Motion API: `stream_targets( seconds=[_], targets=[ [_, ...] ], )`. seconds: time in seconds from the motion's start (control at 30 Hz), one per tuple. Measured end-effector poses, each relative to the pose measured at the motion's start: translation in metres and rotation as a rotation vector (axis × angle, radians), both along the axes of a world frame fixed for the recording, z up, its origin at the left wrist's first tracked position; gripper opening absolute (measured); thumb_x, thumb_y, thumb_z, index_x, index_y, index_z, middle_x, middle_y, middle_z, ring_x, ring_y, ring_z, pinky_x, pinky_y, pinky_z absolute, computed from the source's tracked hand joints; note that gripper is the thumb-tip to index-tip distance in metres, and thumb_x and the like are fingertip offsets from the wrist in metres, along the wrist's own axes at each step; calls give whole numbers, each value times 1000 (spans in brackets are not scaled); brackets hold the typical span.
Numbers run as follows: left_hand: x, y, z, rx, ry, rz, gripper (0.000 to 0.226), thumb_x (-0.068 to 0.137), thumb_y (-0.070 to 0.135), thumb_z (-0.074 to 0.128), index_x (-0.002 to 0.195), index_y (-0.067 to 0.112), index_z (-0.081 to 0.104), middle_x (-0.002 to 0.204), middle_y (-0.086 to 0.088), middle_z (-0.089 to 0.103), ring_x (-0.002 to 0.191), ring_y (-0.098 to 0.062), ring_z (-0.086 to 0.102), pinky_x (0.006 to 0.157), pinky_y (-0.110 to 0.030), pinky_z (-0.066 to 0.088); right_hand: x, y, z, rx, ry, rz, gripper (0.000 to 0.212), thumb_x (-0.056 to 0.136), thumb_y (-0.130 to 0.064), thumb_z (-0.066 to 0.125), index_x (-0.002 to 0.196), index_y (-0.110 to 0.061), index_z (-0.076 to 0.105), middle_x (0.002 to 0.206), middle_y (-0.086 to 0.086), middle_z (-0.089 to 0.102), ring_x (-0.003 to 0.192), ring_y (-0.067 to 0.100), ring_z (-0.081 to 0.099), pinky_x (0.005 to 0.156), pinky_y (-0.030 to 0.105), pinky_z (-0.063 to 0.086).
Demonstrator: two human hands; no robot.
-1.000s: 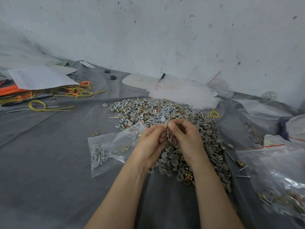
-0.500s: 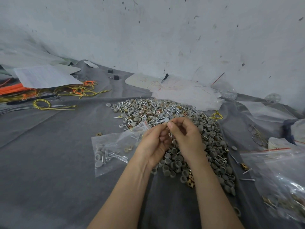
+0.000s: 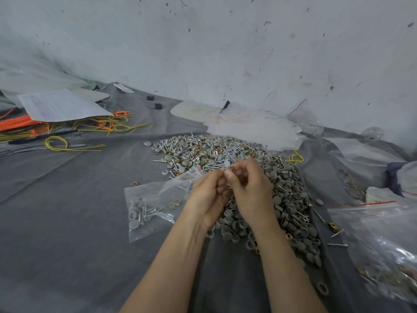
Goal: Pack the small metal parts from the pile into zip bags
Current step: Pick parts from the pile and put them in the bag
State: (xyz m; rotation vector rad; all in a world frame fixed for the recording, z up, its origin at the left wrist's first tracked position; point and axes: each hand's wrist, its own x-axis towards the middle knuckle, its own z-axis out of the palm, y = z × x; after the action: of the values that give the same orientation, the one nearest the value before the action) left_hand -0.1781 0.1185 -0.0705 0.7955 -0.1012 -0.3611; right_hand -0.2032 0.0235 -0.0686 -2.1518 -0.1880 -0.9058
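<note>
Cloth [image 3: 67,245], grey and creased, covers the whole working surface up to a pale, stained wall [image 3: 225,53]. On it, near the middle and running toward the right, lies the pile [image 3: 291,195] of small metal parts: silver screws, grey round caps and a few brass-coloured square pieces, all mixed together. At the right edge sit clear bags [image 3: 383,233] with red seal strips, holding more of the same parts (the contents are blurred). A smaller zip bag [image 3: 146,206] lies flat on the cloth just left of the pile, with caps, screws and two brass squares inside. Its mouth end rises toward the left hand, though whether that hand holds it cannot be told. Far left, a sheet of paper [image 3: 61,106] rests over orange cables [image 3: 18,124], and loops of yellow wires [image 3: 56,143] lie beside them.

Both bare forearms reach in from the bottom edge. The left hand [image 3: 207,195] and the right hand [image 3: 252,190] are raised together over the near side of the pile, fingers curled and knuckles almost touching. Their fingertips meet on a small part [image 3: 229,170], brass-coloured and too tiny to name. The grip of each hand is clamped on it from its own side, the right thumb pressing just below.
</note>
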Motion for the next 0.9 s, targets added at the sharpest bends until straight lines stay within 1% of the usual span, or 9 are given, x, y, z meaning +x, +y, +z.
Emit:
stream_targets(
  seconds=[0.1, 0.2, 0.27, 0.43, 0.53, 0.63, 0.77, 0.83, 0.9],
  targets=[
    [0, 0, -1, -30, 7, 36, 24, 98, 10, 41, 79, 5, 54, 45, 9, 43, 43, -2, 38, 48, -13, 37, 2, 6, -1, 25, -38, -29, 10, 89, -15, 64, 97, -10, 60, 87, -4, 58, 78, 5, 55, 69, 9, 41],
    [5, 12, -2, -131, 52, 157, 26, 99, 9, 43, 74, 11, 49, 51, 8, 38, 44, -3, 32, 45, -14, 32, 3, -13, 6, 433, -7, -87, 12, 93, -27, 58, 97, -16, 59, 77, -8, 58, 65, -5, 54, 62, 8, 43],
    [7, 16, -2, -133, 15, 206, 23, 99, 10, 44, 77, 10, 50, 55, 6, 39, 47, -4, 34, 46, -15, 35, 4, -27, 6, 614, 35, -122, 18, 95, -29, 55, 96, -12, 60, 70, -5, 55, 58, 0, 50, 57, 14, 42],
    [-5, -4, -1, 113, -186, 115, 26, 97, 11, 49, 71, 12, 51, 52, 7, 39, 47, -5, 33, 46, -16, 30, 11, -18, -6, 307, 191, -185, 20, 95, -25, 55, 91, -9, 66, 79, -2, 63, 75, 16, 58, 70, 27, 43],
    [-8, -7, -2, 336, -300, 178, 30, 96, 12, 52, 66, 14, 50, 48, 9, 41, 44, -5, 33, 43, -16, 27, 11, -21, -4, 328, 204, -199, 24, 95, -24, 57, 103, -5, 70, 93, 7, 70, 89, 22, 65, 82, 34, 51],
    [-11, -11, -3, 459, -378, 222, 23, 95, 8, 54, 74, 15, 58, 46, 13, 50, 42, 1, 39, 43, -12, 31, 11, -19, -2, 372, 232, -157, 13, 94, -17, 57, 97, -15, 69, 90, 5, 70, 85, 22, 65, 83, 39, 53],
    [-10, -11, -6, 540, -390, 262, 23, 96, 6, 52, 80, 19, 62, 53, 13, 56, 48, 3, 45, 51, -13, 38, 10, -17, -3, 283, 265, -144, 22, 95, -9, 51, 91, -25, 65, 91, 1, 68, 85, 18, 64, 77, 30, 50],
    [-8, -11, -8, 582, -394, 293, 23, 96, 7, 52, 80, 21, 61, 55, 11, 52, 48, 2, 43, 51, -15, 37, 8, -18, -6, 145, 305, -227, 21, 95, -10, 50, 101, -20, 68, 93, 1, 69, 78, 13, 61, 71, 24, 44],
    [-8, -12, -10, 612, -414, 312, 23, 95, 8, 53, 79, 23, 61, 50, 14, 49, 46, 3, 42, 50, -13, 35, 5, -17, -8, 35, 340, -288, 26, 96, -14, 49, 113, -17, 68, 101, 4, 70, 87, 17, 62, 79, 28, 46]
  ],
)
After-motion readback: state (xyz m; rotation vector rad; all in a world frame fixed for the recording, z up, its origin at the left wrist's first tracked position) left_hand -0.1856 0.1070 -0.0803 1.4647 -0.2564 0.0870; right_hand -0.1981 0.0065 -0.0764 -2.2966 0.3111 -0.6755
